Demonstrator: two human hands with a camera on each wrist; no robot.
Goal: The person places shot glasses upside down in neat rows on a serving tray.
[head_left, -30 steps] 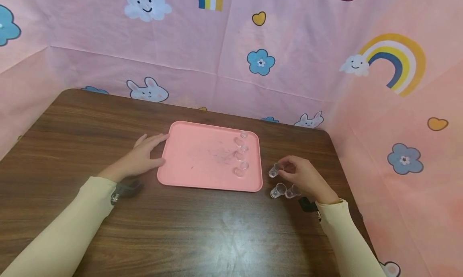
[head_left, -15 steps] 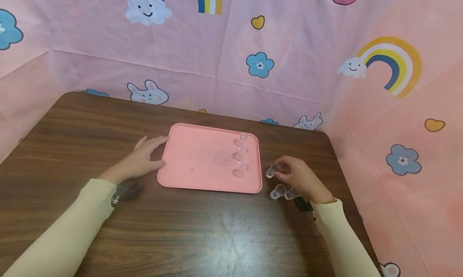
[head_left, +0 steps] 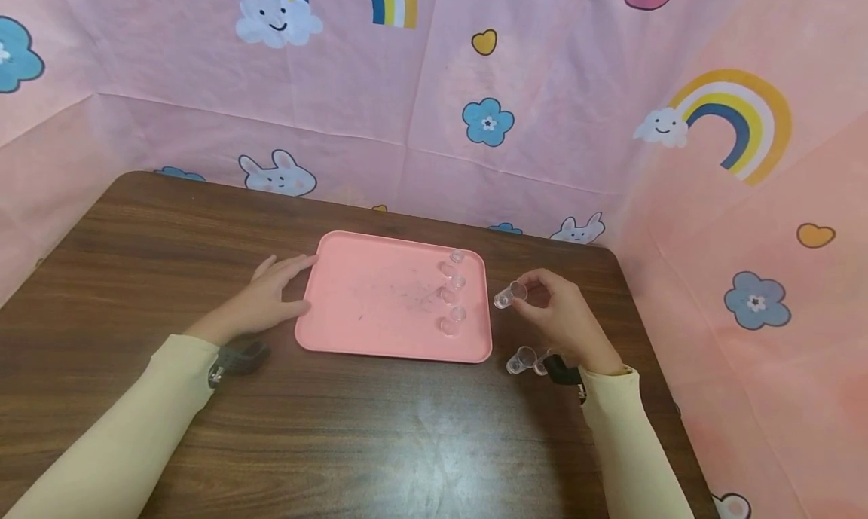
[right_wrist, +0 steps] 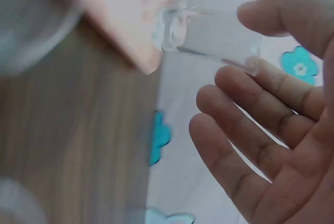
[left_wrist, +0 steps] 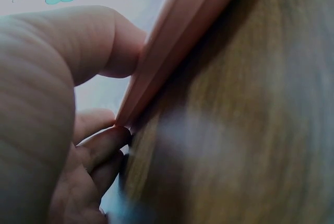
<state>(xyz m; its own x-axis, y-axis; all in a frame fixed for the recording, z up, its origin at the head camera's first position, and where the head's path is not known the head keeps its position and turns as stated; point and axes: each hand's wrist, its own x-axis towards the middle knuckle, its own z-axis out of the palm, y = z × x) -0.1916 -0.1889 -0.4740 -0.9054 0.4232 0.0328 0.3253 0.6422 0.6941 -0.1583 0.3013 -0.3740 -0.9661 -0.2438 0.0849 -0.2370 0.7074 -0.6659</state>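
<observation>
Head view: right hand (head_left: 564, 319) pinching cup (head_left: 508, 296) near mouth, just off tray's (head_left: 353, 282) right edge; left hand (head_left: 263, 298) relaxed, touching tray's left edge, not gripping; imo light pinch best, cup clear of rim, wrist clear of other cups (head_left: 521, 361).

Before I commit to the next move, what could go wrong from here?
The clear cup might slip, since the right hand pinches it only near its rim. Its base could catch the raised edge of the pink tray close by. In the head view, the black wrist mount overlaps another cup, so it might bump it.
</observation>
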